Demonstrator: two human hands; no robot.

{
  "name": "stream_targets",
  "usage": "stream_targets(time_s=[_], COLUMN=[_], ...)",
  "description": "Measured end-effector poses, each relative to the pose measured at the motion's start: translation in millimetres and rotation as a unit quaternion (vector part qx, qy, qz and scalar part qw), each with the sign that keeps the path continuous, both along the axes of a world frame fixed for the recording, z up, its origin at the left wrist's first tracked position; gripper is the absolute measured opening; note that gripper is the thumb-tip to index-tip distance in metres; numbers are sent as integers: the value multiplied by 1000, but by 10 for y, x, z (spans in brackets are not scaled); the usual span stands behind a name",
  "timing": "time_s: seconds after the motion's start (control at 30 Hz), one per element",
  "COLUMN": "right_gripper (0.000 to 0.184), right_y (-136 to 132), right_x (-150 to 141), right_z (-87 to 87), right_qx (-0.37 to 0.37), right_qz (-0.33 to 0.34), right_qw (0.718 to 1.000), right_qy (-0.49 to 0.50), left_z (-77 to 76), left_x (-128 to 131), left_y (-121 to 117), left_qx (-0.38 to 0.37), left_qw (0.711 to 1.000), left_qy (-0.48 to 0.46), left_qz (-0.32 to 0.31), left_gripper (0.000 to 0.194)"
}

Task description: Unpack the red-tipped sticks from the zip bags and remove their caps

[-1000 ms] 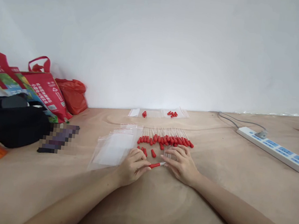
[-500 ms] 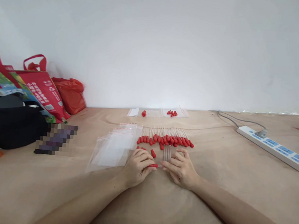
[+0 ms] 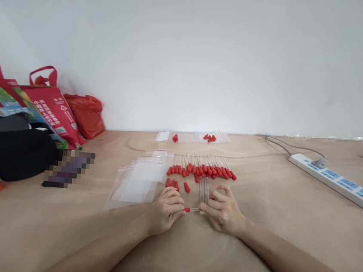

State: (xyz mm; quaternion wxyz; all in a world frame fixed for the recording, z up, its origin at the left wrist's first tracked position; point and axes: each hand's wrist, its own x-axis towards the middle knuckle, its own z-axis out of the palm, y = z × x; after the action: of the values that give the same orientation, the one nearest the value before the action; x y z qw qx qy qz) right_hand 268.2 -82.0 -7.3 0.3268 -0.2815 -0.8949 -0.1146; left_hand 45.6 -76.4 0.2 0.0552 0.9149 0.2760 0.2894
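My left hand (image 3: 164, 210) pinches the red rubber bulb of a small glass dropper (image 3: 190, 209) lying level just above the wooden table (image 3: 188, 258). My right hand (image 3: 222, 209) pinches the clear glass end of the same dropper, fingers curled. Right behind my hands lie a few bare glass tubes (image 3: 204, 189) and three loose red bulbs (image 3: 176, 184). Further back is a long row of droppers with red bulbs (image 3: 202, 169). A stack of clear zip bags (image 3: 140, 177) lies left of my left hand.
Red shopping bags (image 3: 53, 107), a red plastic bag (image 3: 86, 115) and a black bag (image 3: 14, 148) stand at the left by the wall. A white power strip (image 3: 337, 182) with cable lies at the right. Filled zip bags (image 3: 194, 137) rest near the wall.
Both hands have drawn slightly nearer to me with the dropper between them, and the visible red part has shortened as the hands closed together.
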Motion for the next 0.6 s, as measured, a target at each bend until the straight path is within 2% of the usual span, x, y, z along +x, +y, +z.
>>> stream_targets(time_s=[0.1,0.27,0.4,0.5,0.6], right_gripper=[21,24,34,28,21], right_y=[21,103,141,162,190], right_x=[124,220,91,61,84], right_z=[-9,-37,-57,-64,-76], right_qx=[-21,-58,-82,-100,-91], right_qz=[-17,-104,-122,-140,-152], right_qw=[1000,991,987,981,978], right_qy=[4,60,67,94,111], left_z=[-3,1,4,-1,-23], left_x=[-133,-357,-317,-268,-253], left_y=[38,52,69,162,274], left_qx=[5,-18,-4,5,-22], left_qw=[999,988,971,958,955], left_qy=[-42,-94,-111,-112,-94], left_qz=[11,124,211,263,282], left_gripper=[24,20,26,28,29])
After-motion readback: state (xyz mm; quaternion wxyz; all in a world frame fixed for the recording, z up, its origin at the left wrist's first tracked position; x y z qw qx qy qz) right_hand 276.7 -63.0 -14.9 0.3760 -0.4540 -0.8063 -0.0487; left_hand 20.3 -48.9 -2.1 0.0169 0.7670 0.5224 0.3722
